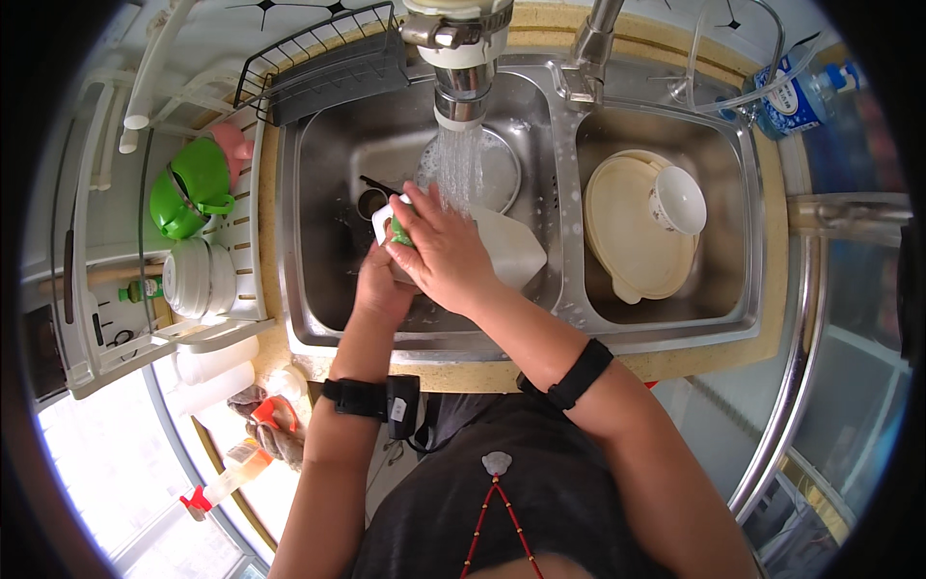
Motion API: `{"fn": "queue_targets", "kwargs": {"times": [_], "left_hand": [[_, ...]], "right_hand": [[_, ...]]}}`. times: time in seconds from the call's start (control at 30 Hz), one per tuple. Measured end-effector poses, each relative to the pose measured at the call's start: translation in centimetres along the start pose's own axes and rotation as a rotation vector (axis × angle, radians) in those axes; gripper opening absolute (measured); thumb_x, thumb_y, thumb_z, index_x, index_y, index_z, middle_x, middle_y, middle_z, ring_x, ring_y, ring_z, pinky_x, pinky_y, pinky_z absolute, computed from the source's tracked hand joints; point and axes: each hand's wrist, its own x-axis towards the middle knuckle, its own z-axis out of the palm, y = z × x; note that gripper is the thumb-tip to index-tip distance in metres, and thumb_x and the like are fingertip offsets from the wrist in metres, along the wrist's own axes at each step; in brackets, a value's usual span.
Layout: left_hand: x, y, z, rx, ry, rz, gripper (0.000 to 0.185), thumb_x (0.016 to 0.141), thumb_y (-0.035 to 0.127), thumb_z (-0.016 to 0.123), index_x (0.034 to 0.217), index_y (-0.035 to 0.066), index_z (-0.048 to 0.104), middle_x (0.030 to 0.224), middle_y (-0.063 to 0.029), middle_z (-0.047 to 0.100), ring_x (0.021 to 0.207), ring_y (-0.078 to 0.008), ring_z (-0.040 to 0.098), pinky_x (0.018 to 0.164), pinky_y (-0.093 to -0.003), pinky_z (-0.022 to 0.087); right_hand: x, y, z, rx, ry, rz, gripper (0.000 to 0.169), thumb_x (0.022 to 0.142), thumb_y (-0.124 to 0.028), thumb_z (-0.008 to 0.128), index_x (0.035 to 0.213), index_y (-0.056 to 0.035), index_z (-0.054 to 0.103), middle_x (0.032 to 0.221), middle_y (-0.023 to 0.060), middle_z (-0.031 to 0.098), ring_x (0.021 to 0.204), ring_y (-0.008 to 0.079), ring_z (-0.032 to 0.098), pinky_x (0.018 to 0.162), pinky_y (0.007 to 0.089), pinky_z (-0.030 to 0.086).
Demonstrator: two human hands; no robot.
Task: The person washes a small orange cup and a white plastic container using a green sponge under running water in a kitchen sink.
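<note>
Over the left basin of a steel double sink point(427, 356), my left hand point(383, 286) grips a white dish point(382, 226), whose full shape is hidden by my hands. My right hand point(452, 253) presses a green sponge point(400, 233) against it. Water runs from the faucet point(461, 98) just beyond my fingers. A white angular dish or board point(514, 250) lies under and right of my right hand; whether it joins the held dish cannot be told. Behind it in the basin are a round metal-rimmed lid or plate point(499, 170), a small cup point(372, 203) and a dark handle point(380, 185).
The right basin holds cream oval trays point(629, 239) and a white patterned bowl point(678, 201). A dish rack point(249, 282) with green pots point(189, 188) and white bowls point(199, 279) stands at left. A detergent bottle point(788, 101) is at the back right, a black wire rack point(325, 79) back left.
</note>
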Motion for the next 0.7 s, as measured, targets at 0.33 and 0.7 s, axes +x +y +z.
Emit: {"fn": "queue_targets", "kwargs": {"times": [0.33,0.7], "left_hand": [[-1.2,-1.0,-0.6,0.061,0.095,-0.019,0.032,0.089,0.027,0.040,0.118,0.012,0.040,0.111,-0.0035,0.050,0.100,-0.0197,0.050,0.085,-0.0383,0.041],[-0.5,-2.2,-1.5,0.060,0.172,-0.065,0.039,0.091,0.037,0.032,0.120,0.011,0.034,0.118,-0.0075,0.044,0.106,-0.0220,0.045,0.091,-0.0398,0.037]], "right_hand": [[-1.8,7.3,2.1,0.159,-0.117,0.832,0.045,0.085,-0.040,0.038,0.122,-0.0132,0.039,0.116,0.0163,0.044,0.106,0.0334,0.044,0.087,0.0497,0.035],[-0.4,2.6,0.7,-0.082,-0.413,0.522,0.053,0.087,-0.044,0.031,0.129,-0.0116,0.029,0.130,0.0139,0.035,0.119,0.0300,0.034,0.092,0.0495,0.030]]}}
